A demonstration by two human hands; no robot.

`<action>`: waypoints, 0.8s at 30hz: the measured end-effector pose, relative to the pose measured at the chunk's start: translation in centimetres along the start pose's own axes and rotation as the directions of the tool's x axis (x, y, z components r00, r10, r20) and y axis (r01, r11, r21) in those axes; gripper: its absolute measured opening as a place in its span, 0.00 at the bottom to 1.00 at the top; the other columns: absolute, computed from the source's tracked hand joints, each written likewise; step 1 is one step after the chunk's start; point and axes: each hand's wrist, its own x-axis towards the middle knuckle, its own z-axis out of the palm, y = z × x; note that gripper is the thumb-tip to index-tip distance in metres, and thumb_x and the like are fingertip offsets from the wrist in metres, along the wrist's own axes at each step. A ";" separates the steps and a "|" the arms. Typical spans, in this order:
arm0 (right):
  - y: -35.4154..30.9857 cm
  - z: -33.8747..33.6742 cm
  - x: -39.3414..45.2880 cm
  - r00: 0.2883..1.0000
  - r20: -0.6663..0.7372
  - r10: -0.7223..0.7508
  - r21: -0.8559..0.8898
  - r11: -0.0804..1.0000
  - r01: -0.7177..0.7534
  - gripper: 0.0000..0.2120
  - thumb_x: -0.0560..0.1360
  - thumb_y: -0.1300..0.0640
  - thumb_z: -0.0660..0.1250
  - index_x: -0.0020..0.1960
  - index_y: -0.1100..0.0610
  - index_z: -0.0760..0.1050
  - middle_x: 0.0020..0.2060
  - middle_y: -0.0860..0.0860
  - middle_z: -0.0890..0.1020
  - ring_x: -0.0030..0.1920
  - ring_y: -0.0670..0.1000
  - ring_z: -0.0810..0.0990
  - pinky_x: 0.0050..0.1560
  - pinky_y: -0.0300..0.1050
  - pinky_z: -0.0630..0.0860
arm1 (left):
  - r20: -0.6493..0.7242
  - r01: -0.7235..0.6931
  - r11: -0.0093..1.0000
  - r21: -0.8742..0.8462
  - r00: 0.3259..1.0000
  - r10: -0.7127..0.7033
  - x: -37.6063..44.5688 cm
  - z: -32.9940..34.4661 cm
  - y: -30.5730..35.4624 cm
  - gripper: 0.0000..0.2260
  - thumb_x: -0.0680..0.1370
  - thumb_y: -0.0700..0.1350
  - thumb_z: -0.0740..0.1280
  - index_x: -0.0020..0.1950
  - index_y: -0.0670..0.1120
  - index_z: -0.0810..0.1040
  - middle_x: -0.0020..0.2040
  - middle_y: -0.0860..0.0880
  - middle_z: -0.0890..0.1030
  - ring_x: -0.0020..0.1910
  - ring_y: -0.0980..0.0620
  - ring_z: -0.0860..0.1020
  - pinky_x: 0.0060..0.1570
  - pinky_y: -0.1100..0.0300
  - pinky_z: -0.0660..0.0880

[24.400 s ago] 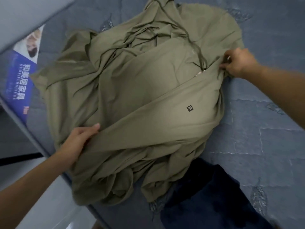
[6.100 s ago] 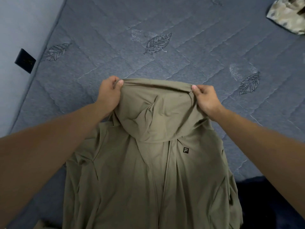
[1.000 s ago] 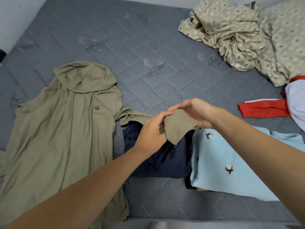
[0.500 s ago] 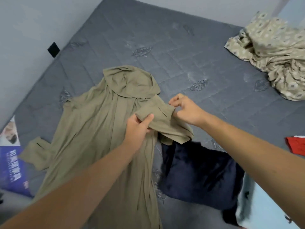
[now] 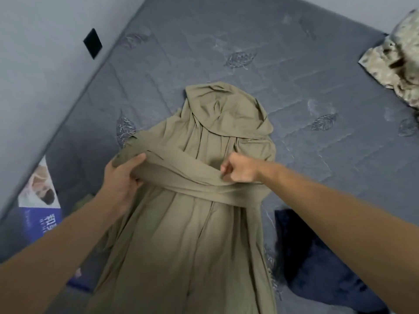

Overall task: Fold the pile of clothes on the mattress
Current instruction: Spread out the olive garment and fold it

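Observation:
An olive hooded jacket [image 5: 181, 241] lies front up on the grey quilted mattress [image 5: 283, 53], hood pointing away from me. One sleeve [image 5: 192, 180] is stretched across the chest from right to left. My left hand [image 5: 123, 175] grips the sleeve's cuff end at the jacket's left edge. My right hand [image 5: 240, 169] pinches the sleeve near the middle of the chest with curled fingers.
A dark navy garment [image 5: 317, 264] lies crumpled to the right of the jacket. A patterned beige cloth [image 5: 394, 64] sits at the far right. A wall [image 5: 34, 53] with a black socket [image 5: 92, 43] runs along the mattress's left edge, above a blue printed label [image 5: 43, 214].
Both hands carried the right sleeve leftward and laid it across the jacket's chest. My view swung left, so the light blue and red clothes are out of frame.

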 end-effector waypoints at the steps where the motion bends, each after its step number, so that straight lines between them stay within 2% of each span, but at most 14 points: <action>1: 0.5 0.0 0.5 1.000 -0.016 0.019 -0.014 1.000 -0.019 0.03 0.77 0.63 0.71 0.48 0.64 0.82 0.38 0.53 0.80 0.39 0.48 0.75 0.45 0.42 0.70 | 0.014 0.002 1.000 0.015 1.000 -0.002 0.7 -1.2 0.7 0.08 0.77 0.36 0.72 0.54 0.46 0.82 0.56 0.46 0.85 0.55 0.46 0.84 0.51 0.50 0.83; 2: 0.9 -0.1 0.9 0.999 -0.041 0.033 -0.017 0.999 -0.033 0.04 0.78 0.62 0.70 0.47 0.62 0.82 0.38 0.53 0.81 0.39 0.48 0.75 0.45 0.42 0.70 | 0.018 -0.001 0.999 0.045 1.000 0.000 1.4 -2.2 1.2 0.09 0.78 0.34 0.70 0.46 0.48 0.80 0.50 0.48 0.84 0.50 0.48 0.83 0.45 0.55 0.83; 4: 1.4 -0.3 1.6 0.989 -0.137 0.048 -0.012 0.999 -0.050 0.08 0.82 0.56 0.67 0.48 0.59 0.79 0.37 0.51 0.80 0.38 0.49 0.75 0.44 0.44 0.69 | 0.018 0.003 0.994 0.107 1.000 -0.005 2.8 -3.9 1.7 0.15 0.79 0.33 0.67 0.38 0.51 0.72 0.43 0.50 0.80 0.44 0.52 0.80 0.38 0.59 0.81; 7: 1.5 -0.7 1.7 0.952 -0.306 0.014 0.038 0.999 -0.002 0.14 0.84 0.47 0.64 0.46 0.57 0.74 0.34 0.50 0.77 0.36 0.48 0.74 0.41 0.46 0.67 | -0.034 0.029 0.983 0.184 0.999 -0.023 4.2 -4.9 1.8 0.15 0.80 0.32 0.66 0.41 0.51 0.73 0.44 0.51 0.80 0.43 0.53 0.80 0.33 0.58 0.81; 9: 1.3 -0.9 1.6 0.961 -0.277 -0.014 0.028 0.999 0.023 0.19 0.82 0.42 0.66 0.45 0.57 0.75 0.34 0.51 0.78 0.35 0.48 0.74 0.38 0.47 0.68 | -0.072 0.059 0.976 0.210 0.996 -0.045 4.7 -4.8 1.5 0.13 0.79 0.31 0.66 0.49 0.50 0.76 0.48 0.48 0.81 0.44 0.51 0.81 0.31 0.59 0.81; 12: 2.5 -0.9 1.5 0.993 -0.112 0.033 -0.068 0.997 -0.040 0.17 0.79 0.42 0.70 0.43 0.55 0.76 0.35 0.49 0.78 0.37 0.49 0.76 0.40 0.47 0.70 | -0.037 0.124 0.954 0.272 0.992 -0.118 4.6 -4.4 1.1 0.13 0.79 0.35 0.70 0.61 0.47 0.79 0.55 0.46 0.83 0.50 0.47 0.82 0.40 0.54 0.82; 14: 3.7 -0.9 1.7 0.993 -0.091 0.069 -0.098 0.992 -0.078 0.16 0.81 0.45 0.69 0.40 0.55 0.75 0.34 0.49 0.76 0.39 0.51 0.76 0.42 0.48 0.69 | -0.022 0.104 0.928 0.358 0.994 -0.103 4.2 -4.3 0.3 0.12 0.77 0.36 0.73 0.59 0.47 0.82 0.52 0.49 0.86 0.51 0.47 0.83 0.43 0.54 0.81; 16: 4.4 -0.8 1.9 0.988 -0.122 0.094 -0.137 0.984 -0.110 0.15 0.83 0.46 0.66 0.43 0.54 0.76 0.38 0.50 0.77 0.42 0.53 0.76 0.44 0.48 0.68 | -0.051 0.000 0.890 0.456 0.998 0.026 3.7 -4.5 -0.6 0.10 0.77 0.35 0.74 0.53 0.48 0.81 0.42 0.51 0.85 0.45 0.49 0.82 0.44 0.57 0.81; 18: 4.9 -0.5 2.1 0.980 -0.154 0.128 -0.209 0.965 -0.159 0.13 0.83 0.45 0.65 0.47 0.53 0.77 0.43 0.51 0.79 0.47 0.55 0.78 0.46 0.48 0.70 | -0.053 -0.096 0.790 0.606 0.986 0.160 3.7 -5.0 -1.9 0.10 0.77 0.36 0.75 0.50 0.49 0.79 0.41 0.44 0.83 0.42 0.48 0.78 0.47 0.53 0.78; 20: 5.3 0.2 2.7 0.971 -0.173 0.167 -0.292 0.932 -0.213 0.10 0.82 0.45 0.65 0.50 0.52 0.76 0.49 0.54 0.81 0.52 0.57 0.79 0.48 0.49 0.71 | -0.026 -0.107 0.631 0.769 0.980 0.197 3.7 -6.2 -3.4 0.10 0.76 0.37 0.76 0.50 0.47 0.77 0.42 0.37 0.81 0.39 0.48 0.76 0.47 0.52 0.75; 22: 5.4 1.0 3.0 0.956 -0.226 0.187 -0.397 0.879 -0.265 0.08 0.81 0.49 0.67 0.57 0.52 0.75 0.56 0.56 0.80 0.57 0.60 0.79 0.50 0.49 0.71 | -0.022 -0.078 0.494 0.866 0.981 0.194 3.5 -7.4 -4.5 0.11 0.76 0.37 0.75 0.52 0.46 0.75 0.41 0.42 0.81 0.39 0.49 0.77 0.46 0.52 0.76; 24: 4.9 1.8 3.2 0.934 -0.336 0.123 -0.488 0.825 -0.284 0.19 0.77 0.56 0.69 0.67 0.54 0.72 0.63 0.57 0.76 0.64 0.62 0.74 0.57 0.54 0.72 | -0.006 -0.110 0.387 0.915 0.958 0.288 3.1 -8.5 -5.2 0.12 0.76 0.39 0.75 0.54 0.48 0.75 0.45 0.47 0.79 0.45 0.47 0.78 0.50 0.48 0.78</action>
